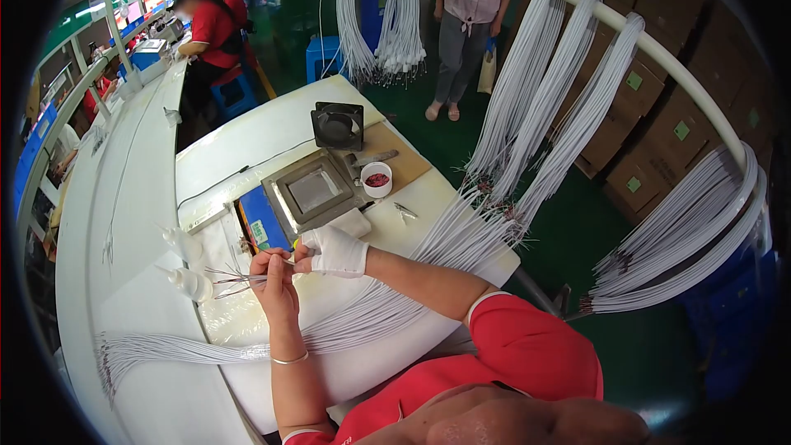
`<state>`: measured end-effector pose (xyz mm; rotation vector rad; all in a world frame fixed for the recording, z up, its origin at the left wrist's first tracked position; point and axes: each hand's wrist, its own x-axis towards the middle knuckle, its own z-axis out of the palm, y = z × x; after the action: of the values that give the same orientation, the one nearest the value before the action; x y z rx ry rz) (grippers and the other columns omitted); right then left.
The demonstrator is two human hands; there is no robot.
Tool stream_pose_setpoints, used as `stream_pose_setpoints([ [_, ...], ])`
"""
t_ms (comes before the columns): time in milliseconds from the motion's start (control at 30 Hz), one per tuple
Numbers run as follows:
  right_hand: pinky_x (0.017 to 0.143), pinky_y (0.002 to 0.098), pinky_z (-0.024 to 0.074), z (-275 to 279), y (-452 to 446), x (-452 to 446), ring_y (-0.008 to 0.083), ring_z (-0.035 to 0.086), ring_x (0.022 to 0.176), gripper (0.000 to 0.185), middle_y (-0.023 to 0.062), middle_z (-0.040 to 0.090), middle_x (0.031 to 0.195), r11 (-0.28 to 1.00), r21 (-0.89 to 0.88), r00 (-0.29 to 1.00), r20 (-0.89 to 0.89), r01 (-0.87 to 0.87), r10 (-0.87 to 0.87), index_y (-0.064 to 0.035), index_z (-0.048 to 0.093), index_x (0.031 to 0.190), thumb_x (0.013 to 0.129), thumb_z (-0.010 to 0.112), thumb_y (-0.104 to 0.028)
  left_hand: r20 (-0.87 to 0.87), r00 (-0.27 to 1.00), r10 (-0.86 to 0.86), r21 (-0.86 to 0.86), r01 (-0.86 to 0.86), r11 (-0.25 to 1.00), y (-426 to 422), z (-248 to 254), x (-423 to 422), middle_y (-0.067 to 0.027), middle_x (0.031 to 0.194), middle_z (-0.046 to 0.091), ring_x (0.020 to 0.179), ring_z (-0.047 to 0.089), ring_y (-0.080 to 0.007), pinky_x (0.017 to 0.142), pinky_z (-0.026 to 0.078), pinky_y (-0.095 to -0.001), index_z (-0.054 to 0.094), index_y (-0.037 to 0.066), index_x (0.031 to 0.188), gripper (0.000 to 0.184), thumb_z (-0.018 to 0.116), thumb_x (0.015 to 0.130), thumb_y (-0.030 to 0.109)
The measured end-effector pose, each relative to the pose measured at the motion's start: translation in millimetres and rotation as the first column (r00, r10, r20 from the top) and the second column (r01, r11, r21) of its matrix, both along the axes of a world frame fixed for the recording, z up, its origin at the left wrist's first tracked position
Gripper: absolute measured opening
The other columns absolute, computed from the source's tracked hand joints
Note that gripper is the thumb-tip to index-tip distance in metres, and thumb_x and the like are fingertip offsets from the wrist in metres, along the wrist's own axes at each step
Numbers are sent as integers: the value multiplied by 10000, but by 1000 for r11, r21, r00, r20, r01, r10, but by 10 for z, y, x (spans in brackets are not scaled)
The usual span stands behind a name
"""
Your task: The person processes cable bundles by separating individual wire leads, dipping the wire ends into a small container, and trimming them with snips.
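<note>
My left hand (277,287) is closed, its fingertips pinching several thin wires (235,278) whose loose ends fan out to the left. My right hand (334,252), wrapped in a white half-glove or bandage, meets it with fingers pinched at the wires; the exact grip is too small to make out. Beneath my forearms runs a long bundle of white cables (354,313) across the table. Just beyond the hands are a blue box (262,218) and a grey metal device with a square recessed plate (311,189). White squeeze bottles (191,284) lie left of my left hand.
A black fan (338,125) stands behind the device, near a white cup (376,180) with dark red contents. More cable bundles (535,74) hang from a curved rail (659,49). A person (471,16) stands beyond the table; co-workers (212,29) sit at the bench at left.
</note>
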<state>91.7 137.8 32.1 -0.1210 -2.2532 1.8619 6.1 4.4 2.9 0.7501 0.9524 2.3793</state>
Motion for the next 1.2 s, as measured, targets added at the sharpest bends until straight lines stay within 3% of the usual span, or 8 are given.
stream_pose_setpoints([
  [200, 615, 244, 457, 9, -5, -1, 98, 556, 650, 135, 49, 609, 690, 1000, 3, 999, -25, 22, -22, 2, 606, 793, 736, 671, -101, -5, 999, 42, -46, -42, 998, 30, 56, 60, -67, 873, 572, 695, 505, -74, 644, 414, -194, 542, 5, 947, 96, 539, 875, 68],
  [433, 598, 226, 437, 79, -14, 32, 77, 529, 658, 142, 24, 589, 698, 999, -33, 1000, 0, -2, 2, -13, 587, 788, 751, 682, -111, -46, 998, 43, -85, -47, 995, 15, 77, 70, -82, 912, 580, 797, 557, -136, 702, 477, -240, 544, 10, 912, 74, 559, 857, 56],
  [867, 634, 246, 465, 33, 6, 10, 106, 577, 670, 143, 59, 627, 700, 999, -28, 1000, -10, 16, -16, 8, 613, 783, 722, 683, -101, -72, 997, 35, -54, -39, 998, 26, 74, 64, -80, 883, 585, 766, 552, -131, 714, 471, -247, 532, 12, 878, 37, 552, 853, 30],
  [1000, 641, 257, 472, 164, -11, 56, 127, 589, 674, 156, 66, 628, 698, 997, -68, 996, -86, 27, -33, 15, 612, 789, 718, 679, -106, -79, 997, 19, -48, -23, 999, -3, 4, 43, -79, 948, 582, 822, 550, -119, 723, 460, -246, 522, 29, 892, 57, 562, 856, 47],
  [1100, 635, 266, 477, 419, -6, 0, 142, 595, 672, 162, 71, 629, 698, 999, 17, 984, -174, 47, -44, 18, 613, 786, 713, 676, -112, -66, 997, -33, -52, 29, 998, -14, -31, -10, -88, 1024, 568, 864, 543, -121, 733, 462, -255, 519, 34, 883, 51, 559, 852, 43],
  [1200, 622, 272, 480, 668, -53, 36, 154, 599, 664, 163, 80, 627, 693, 992, 107, 985, -168, 64, -45, 17, 615, 779, 704, 672, -116, -95, 995, 24, -70, -31, 997, -2, 41, 87, -65, 956, 593, 801, 530, -109, 708, 438, -235, 527, 40, 854, 73, 593, 828, 57],
])
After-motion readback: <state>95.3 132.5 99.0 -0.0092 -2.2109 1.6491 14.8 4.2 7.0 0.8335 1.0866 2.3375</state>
